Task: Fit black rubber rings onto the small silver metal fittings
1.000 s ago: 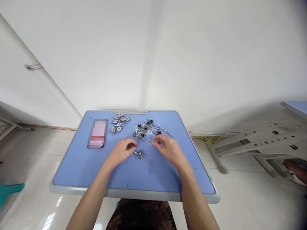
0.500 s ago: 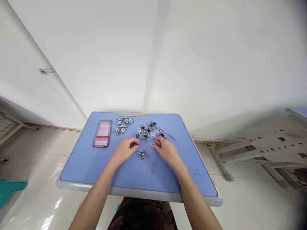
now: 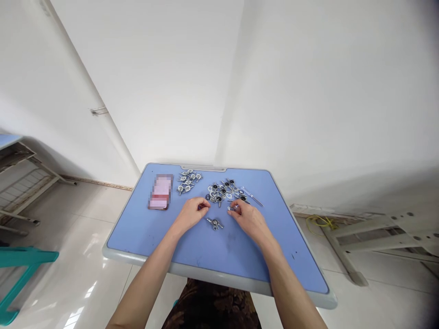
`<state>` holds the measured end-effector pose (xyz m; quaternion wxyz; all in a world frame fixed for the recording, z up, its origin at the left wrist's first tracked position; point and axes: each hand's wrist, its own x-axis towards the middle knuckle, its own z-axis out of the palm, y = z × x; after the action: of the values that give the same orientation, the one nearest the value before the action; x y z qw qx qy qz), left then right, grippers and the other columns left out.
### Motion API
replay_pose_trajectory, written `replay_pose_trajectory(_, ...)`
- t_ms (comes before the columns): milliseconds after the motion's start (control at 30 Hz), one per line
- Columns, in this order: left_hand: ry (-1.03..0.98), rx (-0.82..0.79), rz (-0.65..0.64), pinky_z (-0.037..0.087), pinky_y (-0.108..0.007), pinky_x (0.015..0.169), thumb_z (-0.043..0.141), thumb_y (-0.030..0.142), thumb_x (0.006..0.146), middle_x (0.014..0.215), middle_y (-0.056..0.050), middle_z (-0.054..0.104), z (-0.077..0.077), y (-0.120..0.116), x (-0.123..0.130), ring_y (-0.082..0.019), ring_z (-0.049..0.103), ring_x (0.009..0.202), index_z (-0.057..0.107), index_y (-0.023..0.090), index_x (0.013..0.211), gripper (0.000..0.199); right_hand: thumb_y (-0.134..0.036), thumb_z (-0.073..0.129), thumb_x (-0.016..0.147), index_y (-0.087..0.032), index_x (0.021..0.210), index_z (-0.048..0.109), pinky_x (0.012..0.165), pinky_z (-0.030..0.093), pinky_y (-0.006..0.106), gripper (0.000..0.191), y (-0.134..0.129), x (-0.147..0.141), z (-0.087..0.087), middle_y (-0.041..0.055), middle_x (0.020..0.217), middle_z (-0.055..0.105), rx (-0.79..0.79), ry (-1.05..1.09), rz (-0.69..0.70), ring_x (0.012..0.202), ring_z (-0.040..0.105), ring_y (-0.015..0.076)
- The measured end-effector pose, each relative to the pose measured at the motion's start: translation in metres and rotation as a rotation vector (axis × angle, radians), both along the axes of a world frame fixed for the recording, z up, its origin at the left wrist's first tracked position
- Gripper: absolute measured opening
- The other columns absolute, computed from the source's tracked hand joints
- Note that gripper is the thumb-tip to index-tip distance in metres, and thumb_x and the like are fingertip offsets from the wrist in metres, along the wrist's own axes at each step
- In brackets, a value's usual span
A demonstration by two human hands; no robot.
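My right hand (image 3: 249, 219) pinches a small silver metal plate (image 3: 231, 209) between thumb and fingers, just in front of a pile of metal parts (image 3: 219, 198) with black round pieces and loose oval plates. Across from it, my left hand (image 3: 194, 214) has thumb and fingertips pressed together; whatever is in them is too small to make out. Between and slightly nearer than the two hands, a metal fitting (image 3: 215, 223) with arms sticking out lies on the blue desk (image 3: 219, 251). Close to my left fingertips is a black ring (image 3: 207, 197).
At the back left lies a group of similar metal fittings (image 3: 188, 179), beside a phone (image 3: 160, 192) with a blurred screen. A clear-handled screwdriver (image 3: 253, 197) rests right of the pile. A teal stool (image 3: 30, 260) stands on the floor at left; another desk frame (image 3: 373, 228) is at right.
The camera view has shifted, so the desk appears farther right. Both hands keep nearly the same pose over the desk, with the plate still in my right fingers.
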<state>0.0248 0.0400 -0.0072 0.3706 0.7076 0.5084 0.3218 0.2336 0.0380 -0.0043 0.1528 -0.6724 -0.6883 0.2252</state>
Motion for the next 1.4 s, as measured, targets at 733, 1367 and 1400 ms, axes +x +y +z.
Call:
replay_pose_trajectory(733, -0.004, 0.061, 0.047, 0.046, -0.024, 0.069, 0.053, 0.013, 0.078, 0.084, -0.002, 0.07, -0.009, 0.003, 0.006, -0.014, 0.06, 0.071, 0.069, 0.017, 0.084, 0.017, -0.029, 0.056, 0.078, -0.02, 0.076, 0.057, 0.057, 0.037, 0.027, 0.01, 0.004, 0.017, -0.001, 0.0019, 0.069, 0.062, -0.032, -0.042, 0.054, 0.062, 0.057, 0.0172)
replay_pose_trajectory(1367, -0.183, 0.019, -0.123, 0.041, -0.022, 0.062, 0.057, 0.021, 0.081, 0.078, -0.001, 0.064, 0.004, -0.011, 0.013, -0.011, 0.053, 0.067, 0.065, 0.016, 0.086, 0.011, -0.026, 0.045, 0.088, -0.022, 0.097, 0.055, 0.064, 0.043, 0.026, 0.014, -0.016, -0.007, 0.007, 0.002, 0.082, 0.07, 0.028, 0.385, 0.358, 0.069, 0.061, 0.0153)
replay_pose_trajectory(1400, -0.181, 0.009, -0.121, 0.04, -0.021, 0.062, 0.056, 0.021, 0.082, 0.076, 0.0, 0.064, 0.004, -0.011, 0.013, -0.011, 0.053, 0.067, 0.064, 0.015, 0.083, 0.01, -0.026, 0.045, 0.088, -0.022, 0.095, 0.055, 0.063, 0.042, 0.026, 0.013, -0.016, -0.007, 0.007, 0.0015, 0.081, 0.07, 0.023, 0.381, 0.355, 0.067, 0.059, 0.0148)
